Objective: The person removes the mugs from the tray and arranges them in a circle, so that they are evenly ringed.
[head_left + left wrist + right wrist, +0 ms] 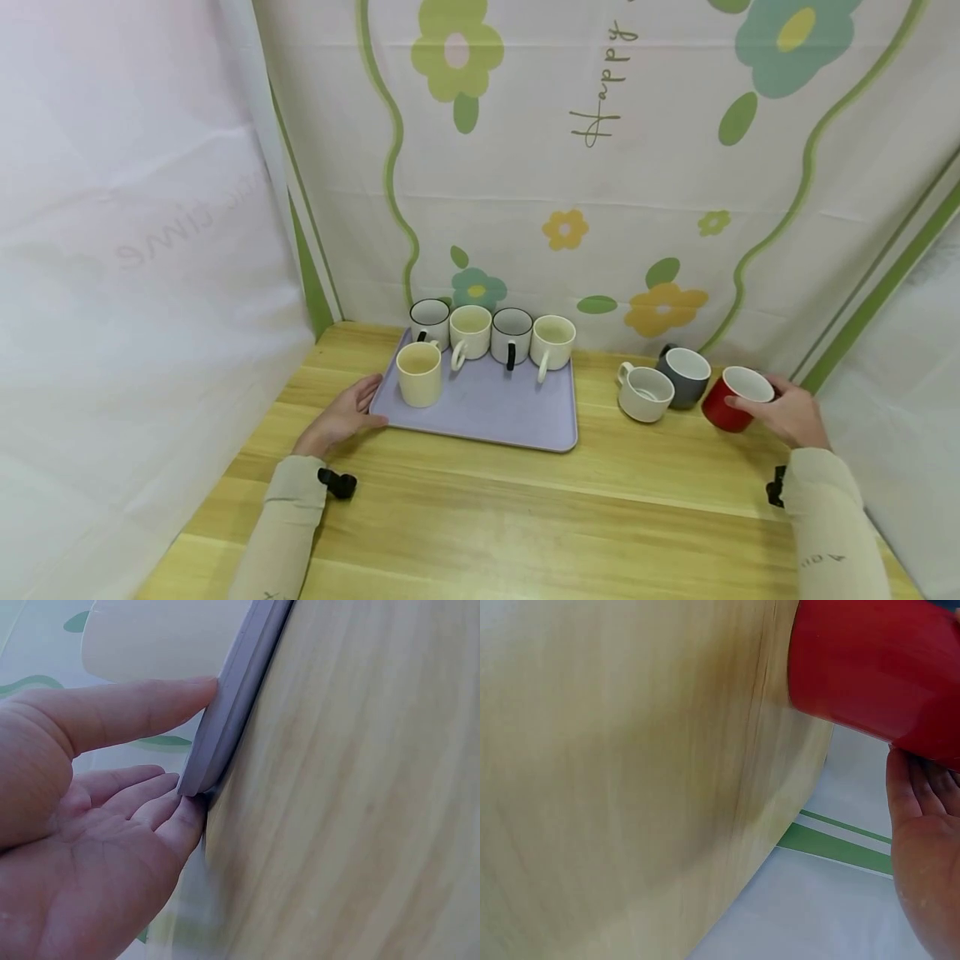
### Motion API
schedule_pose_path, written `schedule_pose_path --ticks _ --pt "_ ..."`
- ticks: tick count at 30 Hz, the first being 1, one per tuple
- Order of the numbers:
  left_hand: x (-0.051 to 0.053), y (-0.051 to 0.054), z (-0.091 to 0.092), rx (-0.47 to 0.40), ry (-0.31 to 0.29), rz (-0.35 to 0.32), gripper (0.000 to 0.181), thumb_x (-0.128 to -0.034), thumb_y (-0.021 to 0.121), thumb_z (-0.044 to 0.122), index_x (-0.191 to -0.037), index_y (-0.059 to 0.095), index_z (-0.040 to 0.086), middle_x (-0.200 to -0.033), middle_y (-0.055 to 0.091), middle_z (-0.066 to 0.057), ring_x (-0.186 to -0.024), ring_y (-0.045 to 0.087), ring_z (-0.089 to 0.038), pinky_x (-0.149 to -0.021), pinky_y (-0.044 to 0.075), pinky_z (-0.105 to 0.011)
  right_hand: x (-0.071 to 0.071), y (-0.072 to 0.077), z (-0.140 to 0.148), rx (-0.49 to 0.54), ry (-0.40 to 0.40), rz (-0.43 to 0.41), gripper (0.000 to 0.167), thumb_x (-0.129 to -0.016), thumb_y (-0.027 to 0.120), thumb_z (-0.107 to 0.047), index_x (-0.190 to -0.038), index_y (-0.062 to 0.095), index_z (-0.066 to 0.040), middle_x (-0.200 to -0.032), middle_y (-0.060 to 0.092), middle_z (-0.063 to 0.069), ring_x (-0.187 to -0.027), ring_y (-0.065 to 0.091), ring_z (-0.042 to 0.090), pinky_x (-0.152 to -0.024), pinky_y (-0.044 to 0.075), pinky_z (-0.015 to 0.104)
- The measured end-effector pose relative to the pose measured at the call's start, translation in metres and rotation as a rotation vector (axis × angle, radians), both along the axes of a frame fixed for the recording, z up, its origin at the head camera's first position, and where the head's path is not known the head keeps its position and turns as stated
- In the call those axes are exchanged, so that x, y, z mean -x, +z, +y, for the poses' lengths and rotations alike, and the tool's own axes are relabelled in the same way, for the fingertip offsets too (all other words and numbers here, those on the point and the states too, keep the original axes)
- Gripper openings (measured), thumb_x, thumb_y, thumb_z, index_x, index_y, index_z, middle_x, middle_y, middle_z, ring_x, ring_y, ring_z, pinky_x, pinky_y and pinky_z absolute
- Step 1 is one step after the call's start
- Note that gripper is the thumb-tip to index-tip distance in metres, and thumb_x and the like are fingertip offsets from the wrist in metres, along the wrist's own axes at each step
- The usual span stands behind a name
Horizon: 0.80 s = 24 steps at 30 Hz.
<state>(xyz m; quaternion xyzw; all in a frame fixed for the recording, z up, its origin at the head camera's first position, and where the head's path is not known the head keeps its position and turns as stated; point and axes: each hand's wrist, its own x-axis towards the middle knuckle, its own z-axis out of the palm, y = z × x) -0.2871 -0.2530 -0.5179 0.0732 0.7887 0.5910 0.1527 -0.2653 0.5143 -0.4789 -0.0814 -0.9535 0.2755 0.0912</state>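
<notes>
Five mugs (477, 343) stand on our lavender tray (480, 408): four along its far edge, plus a cream mug (420, 379) nearer its left side. Our left grip (347, 414) touches the tray's near left corner, thumb and fingers apart. Our right grip (795, 414) is clamped on a red mug (718, 410) at the right of the desk (525, 517); we cannot tell whether its base touches the wood. Just left of it, we see a dark grey mug (686, 392) beside a white cup (645, 408).
</notes>
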Motion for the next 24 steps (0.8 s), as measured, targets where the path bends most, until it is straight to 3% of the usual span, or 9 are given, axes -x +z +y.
schedule_pose_path --ticks 13,19,21,24 --pt "-0.001 0.002 0.001 0.016 -0.007 0.016 0.098 -0.0952 0.072 -0.005 -0.168 0.007 -0.003 -0.177 0.004 -0.025 -0.165 0.008 -0.044 -0.135 0.017 -0.054 0.011 0.001 0.001 -0.028 0.043 -0.016 0.092 -0.091 0.077 -0.055 -0.149 0.048 0.010 -0.131 0.060 0.041 -0.107 0.060 0.052 -0.072 0.049 0.035" --pt "0.000 0.001 -0.001 0.000 -0.018 0.018 0.098 -0.0956 0.071 -0.005 -0.168 0.005 -0.004 -0.177 0.003 -0.025 -0.165 0.006 -0.045 -0.135 0.015 -0.056 0.010 0.010 -0.003 -0.028 0.075 -0.057 0.093 -0.092 0.076 -0.056 -0.151 0.044 0.009 -0.134 0.058 0.041 -0.110 0.059 0.052 -0.074 0.048 0.036" --pt "-0.001 0.002 -0.001 -0.012 -0.022 0.019 0.098 -0.0956 0.071 -0.005 -0.168 0.005 -0.004 -0.177 0.003 -0.025 -0.164 0.005 -0.045 -0.135 0.015 -0.056 0.010 0.014 -0.003 -0.030 0.091 -0.057 0.093 -0.092 0.075 -0.057 -0.151 0.045 0.008 -0.136 0.057 0.040 -0.113 0.059 0.053 -0.077 0.050 0.040" --pt "-0.001 0.003 0.000 -0.016 -0.025 0.021 0.098 -0.0955 0.071 -0.005 -0.168 0.005 -0.004 -0.177 0.003 -0.026 -0.164 0.006 -0.046 -0.135 0.016 -0.056 0.009 0.026 -0.007 -0.026 0.116 -0.059 0.099 -0.093 0.074 -0.058 -0.156 0.039 0.008 -0.147 0.052 0.039 -0.126 0.054 0.058 -0.088 0.054 0.056"
